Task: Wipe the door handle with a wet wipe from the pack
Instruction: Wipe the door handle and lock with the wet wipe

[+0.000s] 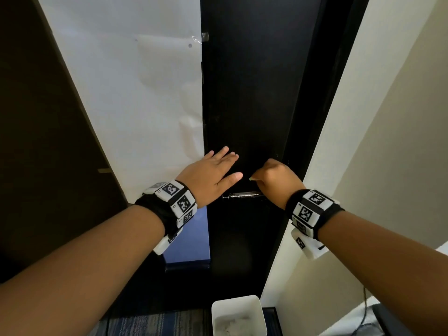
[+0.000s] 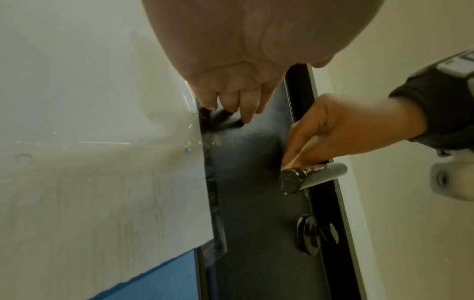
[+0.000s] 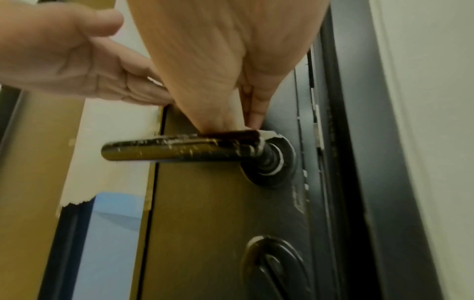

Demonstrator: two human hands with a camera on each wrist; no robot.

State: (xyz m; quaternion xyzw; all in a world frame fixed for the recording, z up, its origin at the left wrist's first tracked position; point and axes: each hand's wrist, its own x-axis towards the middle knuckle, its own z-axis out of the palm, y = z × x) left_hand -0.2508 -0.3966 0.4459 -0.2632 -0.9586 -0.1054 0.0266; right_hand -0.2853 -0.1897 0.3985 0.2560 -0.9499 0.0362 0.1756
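Wiping near the root of the handle, door steadied by the other palm

Right hand (image 2: 341, 132) on top of the door handle (image 3: 164, 149), fingers bent and pinching a folded wet wipe (image 2: 297, 156) against the bar close to the round base plate; left hand (image 1: 213, 175) flat on the dark door (image 1: 252, 93), fingers straight and a little spread. Possible trouble, as judgement: lever pushed down by too much pressure, so door opening; small wipe slipping out of the pinch; free end of the bar, still with pale smears, left unwiped. Counted: one handle, one wipe, two hands, one keyhole plate (image 2: 316, 235), one white bin (image 1: 238, 316) on the floor. Wipe pack not in view.
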